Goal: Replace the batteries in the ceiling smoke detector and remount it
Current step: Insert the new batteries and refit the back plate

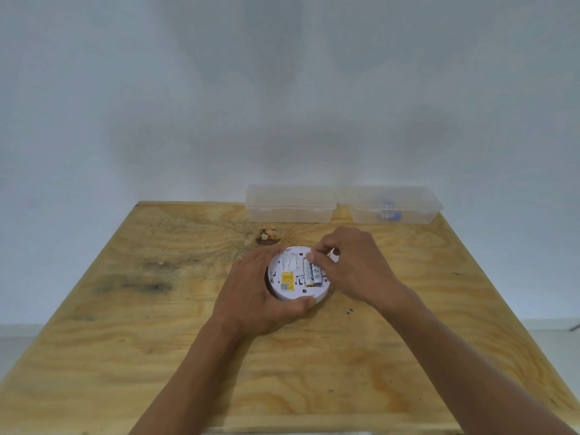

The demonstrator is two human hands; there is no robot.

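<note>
A round white smoke detector [290, 293] lies back side up on the plywood table [157, 324], showing a yellow label and an uncovered battery bay. Two white batteries [314, 273] sit side by side in that bay. My left hand [254, 296] wraps around the detector's left and near rim, with the thumb on the front edge. My right hand [351, 265] reaches in from the right, its fingertips pinched at the top end of the batteries. The detector's right edge is hidden under that hand.
Two clear plastic boxes stand at the table's far edge against the wall: the left box [290, 204] looks empty, the right box [392, 205] holds small blue and white items. A dark knot [267, 237] marks the wood behind the detector.
</note>
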